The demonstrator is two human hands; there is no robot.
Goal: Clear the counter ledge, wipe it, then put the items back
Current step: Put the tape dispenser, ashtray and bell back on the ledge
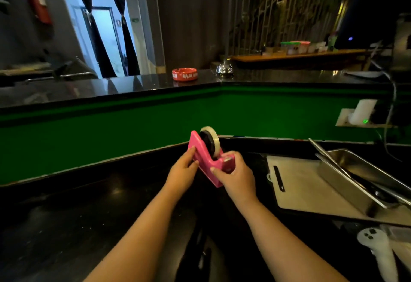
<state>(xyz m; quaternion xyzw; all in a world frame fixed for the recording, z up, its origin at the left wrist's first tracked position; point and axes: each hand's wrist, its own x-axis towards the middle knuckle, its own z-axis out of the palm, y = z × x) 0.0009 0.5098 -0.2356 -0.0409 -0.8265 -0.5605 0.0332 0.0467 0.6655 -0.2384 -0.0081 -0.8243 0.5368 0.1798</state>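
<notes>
A pink tape dispenser (205,156) with a roll of clear tape on top is held over the lower black counter, tilted on its side. My left hand (182,171) grips its left end and my right hand (235,174) grips the cutter end. On the raised black counter ledge (111,88) above the green wall stand a red ashtray (184,74) and a chrome call bell (224,70).
A white cutting board (298,184) lies on the lower counter to the right, with a steel tray (360,177) resting on it. A white wall socket with a plug (358,115) sits on the green wall. A monitor (373,10) stands at the far right.
</notes>
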